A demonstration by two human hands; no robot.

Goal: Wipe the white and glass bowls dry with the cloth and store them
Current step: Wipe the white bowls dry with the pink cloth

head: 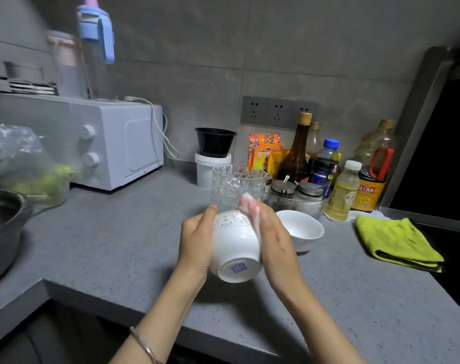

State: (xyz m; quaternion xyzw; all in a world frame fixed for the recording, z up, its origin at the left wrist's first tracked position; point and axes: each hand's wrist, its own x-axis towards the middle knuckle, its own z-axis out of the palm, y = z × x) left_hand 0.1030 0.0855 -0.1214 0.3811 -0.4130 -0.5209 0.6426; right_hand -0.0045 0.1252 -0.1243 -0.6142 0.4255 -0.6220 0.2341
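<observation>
Left hand (197, 243): raised over the counter (118, 245), thumb and fingers curled round the white bowl (234, 248).
White bowl: in the air between both hands, tipped, base facing the viewer.
Right hand (274, 240): fingers nearly straight, pressing the pink-and-white cloth (251, 208) against the bowl's right side.
Second white bowl (302, 229): upright on the counter, just behind the right hand.
Glass bowls (236, 185): stacked behind the hands.
</observation>
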